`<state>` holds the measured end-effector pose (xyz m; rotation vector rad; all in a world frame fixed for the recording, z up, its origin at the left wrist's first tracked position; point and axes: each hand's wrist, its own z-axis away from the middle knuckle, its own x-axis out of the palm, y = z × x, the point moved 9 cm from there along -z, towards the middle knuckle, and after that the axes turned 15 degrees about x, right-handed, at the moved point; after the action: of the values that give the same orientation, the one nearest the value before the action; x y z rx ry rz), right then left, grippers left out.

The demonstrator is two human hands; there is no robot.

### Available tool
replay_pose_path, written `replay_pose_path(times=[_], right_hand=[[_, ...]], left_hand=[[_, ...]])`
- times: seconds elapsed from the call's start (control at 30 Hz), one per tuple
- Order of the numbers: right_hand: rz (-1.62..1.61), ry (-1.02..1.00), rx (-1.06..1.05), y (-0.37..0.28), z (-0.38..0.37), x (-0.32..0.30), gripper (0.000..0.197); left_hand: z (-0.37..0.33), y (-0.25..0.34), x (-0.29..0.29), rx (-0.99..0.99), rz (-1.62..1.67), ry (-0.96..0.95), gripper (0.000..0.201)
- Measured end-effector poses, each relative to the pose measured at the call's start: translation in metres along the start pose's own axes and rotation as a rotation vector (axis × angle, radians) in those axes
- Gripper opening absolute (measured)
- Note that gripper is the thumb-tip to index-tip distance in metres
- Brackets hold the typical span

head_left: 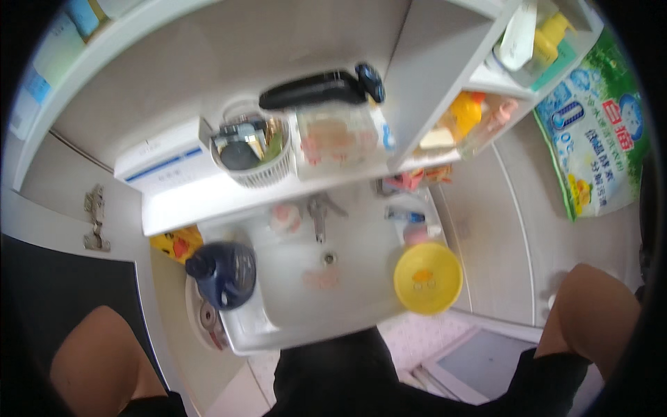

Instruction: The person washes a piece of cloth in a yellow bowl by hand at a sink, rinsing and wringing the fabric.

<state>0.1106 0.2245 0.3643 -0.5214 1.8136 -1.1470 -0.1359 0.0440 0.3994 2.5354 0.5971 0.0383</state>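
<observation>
Neither of my hands shows; only my bent left arm point(101, 361) and right arm point(590, 309) come in at the two sides, with black sleeves. Between them lies a white sink point(292, 306) with a metal faucet point(318, 217) at its back. A dark blue jug-shaped bottle point(229, 274) stands on the sink's left rim. At the right rim is a yellow round basin point(427, 278) with a duck picture inside. What my hands touch or hold is out of sight.
Above the sink runs a white shelf point(187, 205). On it stand a white box point(163, 156), a white basket point(260, 174) of small items, a clear container point(337, 135) and a black shaver-like device point(316, 89). A green-and-white detergent bag point(590, 132) hangs at right. An open cabinet door point(69, 215) stands left.
</observation>
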Motion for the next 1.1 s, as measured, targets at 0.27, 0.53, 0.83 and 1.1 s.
replay_pose_path(times=[0.27,0.53,0.83,1.1], right_hand=[[-0.025,0.005,-0.02,0.004,0.001,0.001,0.045],[-0.024,0.073,-0.059,-0.012,0.005,-0.011,0.045],[-0.015,0.118,-0.076,-0.018,0.007,-0.013,0.044],[-0.003,0.227,-0.133,-0.027,0.014,-0.026,0.043]], left_hand=[[0.016,-0.01,0.002,-0.026,-0.022,0.02,0.056],[-0.003,0.014,-0.004,0.051,-0.037,0.043,0.053],[-0.007,0.017,-0.007,0.066,-0.054,0.044,0.051],[-0.01,0.013,-0.006,0.08,-0.055,0.066,0.049]])
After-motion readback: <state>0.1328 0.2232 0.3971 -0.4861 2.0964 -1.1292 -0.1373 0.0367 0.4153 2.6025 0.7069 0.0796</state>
